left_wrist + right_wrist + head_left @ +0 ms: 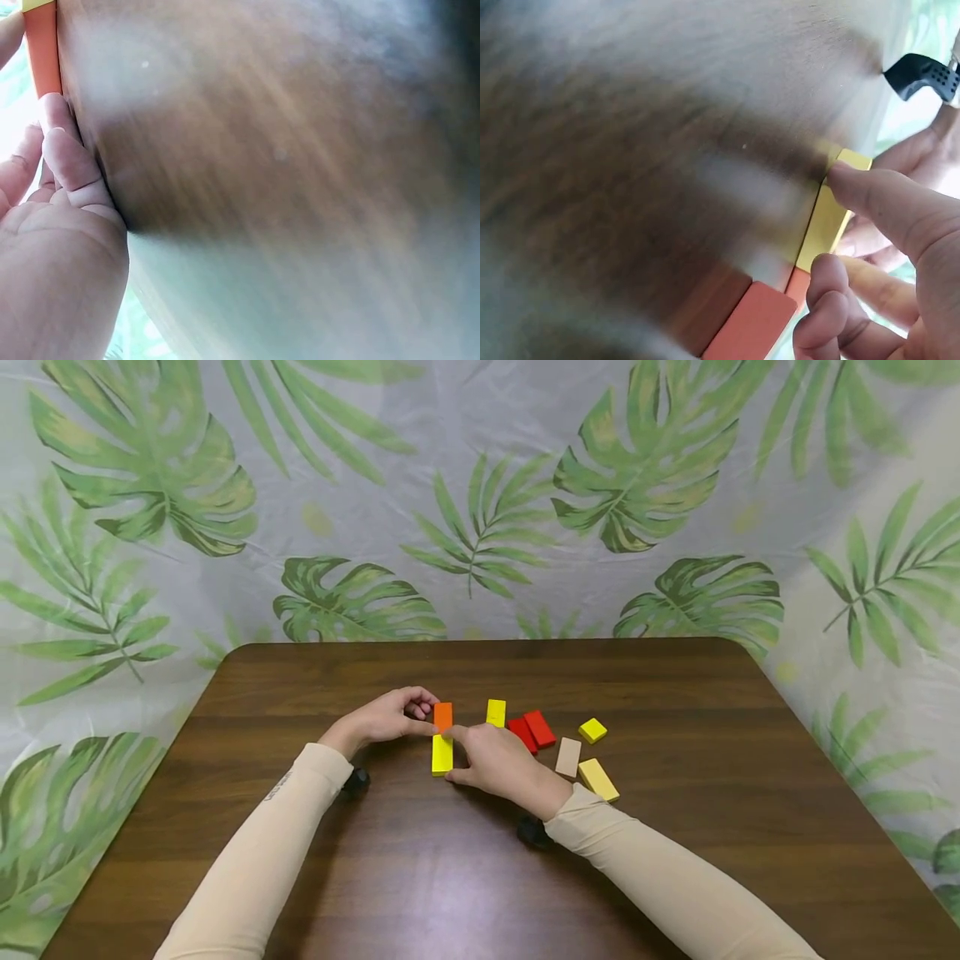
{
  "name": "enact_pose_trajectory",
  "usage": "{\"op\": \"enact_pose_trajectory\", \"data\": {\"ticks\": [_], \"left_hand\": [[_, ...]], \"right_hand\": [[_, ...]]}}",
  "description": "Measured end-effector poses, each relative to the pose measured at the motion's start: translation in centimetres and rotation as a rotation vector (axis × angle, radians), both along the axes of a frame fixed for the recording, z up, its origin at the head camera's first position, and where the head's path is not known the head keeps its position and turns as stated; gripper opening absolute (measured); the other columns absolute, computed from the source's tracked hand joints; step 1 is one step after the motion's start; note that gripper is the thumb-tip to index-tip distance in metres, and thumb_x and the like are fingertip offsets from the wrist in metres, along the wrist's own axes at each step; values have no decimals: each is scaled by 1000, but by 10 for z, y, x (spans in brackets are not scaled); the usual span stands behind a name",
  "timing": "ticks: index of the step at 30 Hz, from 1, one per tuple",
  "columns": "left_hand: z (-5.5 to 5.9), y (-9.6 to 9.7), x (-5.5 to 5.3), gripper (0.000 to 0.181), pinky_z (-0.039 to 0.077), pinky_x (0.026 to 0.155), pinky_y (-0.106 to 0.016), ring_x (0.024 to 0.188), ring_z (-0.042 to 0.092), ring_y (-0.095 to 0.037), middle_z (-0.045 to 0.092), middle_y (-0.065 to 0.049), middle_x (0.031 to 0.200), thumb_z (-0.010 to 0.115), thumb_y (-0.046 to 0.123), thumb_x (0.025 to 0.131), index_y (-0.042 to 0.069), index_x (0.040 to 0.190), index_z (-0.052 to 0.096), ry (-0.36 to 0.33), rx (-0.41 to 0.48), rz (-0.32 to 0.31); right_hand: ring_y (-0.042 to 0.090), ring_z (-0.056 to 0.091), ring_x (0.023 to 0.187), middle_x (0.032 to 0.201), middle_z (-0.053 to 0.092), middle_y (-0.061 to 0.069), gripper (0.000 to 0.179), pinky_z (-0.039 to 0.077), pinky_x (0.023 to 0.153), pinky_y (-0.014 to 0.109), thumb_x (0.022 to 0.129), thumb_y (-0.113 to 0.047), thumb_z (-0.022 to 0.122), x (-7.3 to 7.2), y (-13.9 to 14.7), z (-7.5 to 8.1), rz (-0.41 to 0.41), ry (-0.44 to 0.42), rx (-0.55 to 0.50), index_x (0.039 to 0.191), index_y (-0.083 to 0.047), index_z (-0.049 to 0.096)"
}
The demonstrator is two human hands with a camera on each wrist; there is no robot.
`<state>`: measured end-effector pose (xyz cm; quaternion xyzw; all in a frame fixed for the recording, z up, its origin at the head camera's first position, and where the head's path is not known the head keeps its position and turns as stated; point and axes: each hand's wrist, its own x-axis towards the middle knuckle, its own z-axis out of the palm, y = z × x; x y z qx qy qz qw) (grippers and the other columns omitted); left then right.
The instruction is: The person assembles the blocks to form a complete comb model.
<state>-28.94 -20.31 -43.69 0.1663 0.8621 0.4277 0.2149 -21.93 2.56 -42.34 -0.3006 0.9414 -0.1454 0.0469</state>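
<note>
An orange block (443, 716) and a yellow block (442, 758) lie end to end in a line on the wooden table. My left hand (386, 717) is at the left of this line and pinches the orange block between thumb and fingers; a fingertip meets its end in the left wrist view, where the orange block (43, 52) shows at the upper left. From the right side, my right hand (498, 762) grips the yellow block lengthwise. Its thumb is on the near end of the yellow block (823, 225) in the right wrist view, and the index finger is by the far end.
Just beyond the right hand are another yellow block (496, 711) and two red blocks, one red block (540, 728) farther right. A small yellow block (592, 730), a pale beige block (568, 757) and a light yellow block (599, 779) lie to the right. A leaf-patterned cloth (495, 527) hangs behind the table.
</note>
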Motion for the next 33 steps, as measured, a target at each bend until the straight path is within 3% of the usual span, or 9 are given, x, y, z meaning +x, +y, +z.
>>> {"op": "enact_pose_trajectory", "data": {"ticks": [16, 23, 33], "left_hand": [[0, 4, -2, 50, 46, 102, -36, 111, 54, -25, 58, -12, 123, 81, 23, 98, 4, 140, 59, -4, -2, -1], [-2, 6, -2, 50, 47, 101, -36, 111, 54, -25, 59, -12, 122, 80, 23, 98, 4, 140, 59, -4, 2, -8], [-2, 2, 1, 51, 47, 100, -37, 111, 55, -25, 59, -13, 123, 80, 24, 98, 4, 140, 58, -3, -7, 3]], "right_hand": [[12, 33, 56, 64, 40, -5, 65, 26, 51, 24, 93, -37, 87, 1, 3, 4, -5, -8, 41, 148, -9, 66], [12, 33, 54, 63, 41, -4, 65, 26, 51, 24, 92, -35, 87, 3, 5, 3, -16, -13, 37, 148, -8, 66], [11, 29, 52, 66, 55, 0, 65, 27, 50, 25, 93, -32, 86, 3, 2, 0, -10, -28, 30, 150, -8, 64]]}}
